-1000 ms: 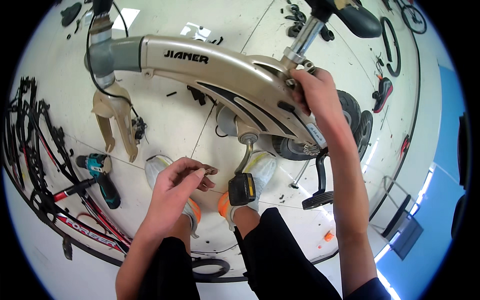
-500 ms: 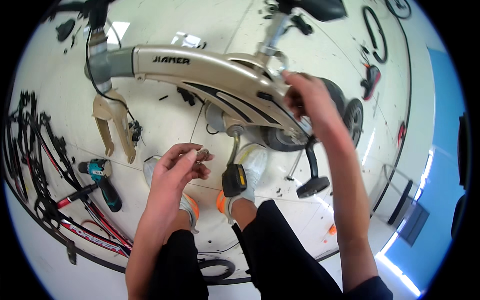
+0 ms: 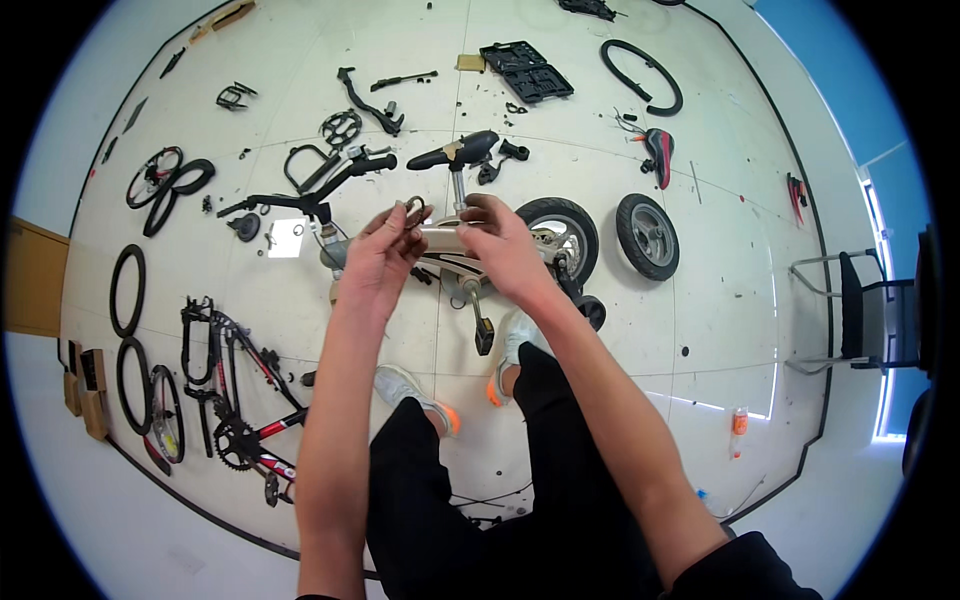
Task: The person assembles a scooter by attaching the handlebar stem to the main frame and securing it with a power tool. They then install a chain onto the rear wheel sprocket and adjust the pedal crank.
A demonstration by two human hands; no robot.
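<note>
My left hand [image 3: 383, 248] is pinching a small dark metal ring [image 3: 416, 207] between thumb and fingers. Close on its right, my right hand [image 3: 500, 245] has its fingers bent and thumb apart; I see nothing between them. Both hands are held over a beige bicycle frame [image 3: 440, 239], which they partly hide. Beyond my right hand rises its black saddle [image 3: 452, 151] on a silver post. Its black handlebar [image 3: 318, 199] lies to the left, and a pedal [image 3: 485, 336] hangs below, near my right shoe.
A red and black bicycle frame [image 3: 262, 432] lies on the floor at the left. Loose wheels and tyres surround me, including a small wheel [image 3: 648, 237] at the right. An opened black tool case [image 3: 527, 71] lies farther off. A chair [image 3: 855, 305] stands at the right edge.
My view has drawn back and shows more floor. My right hand has left the rear part of the bicycle and come beside my left, which has risen with the ring.
</note>
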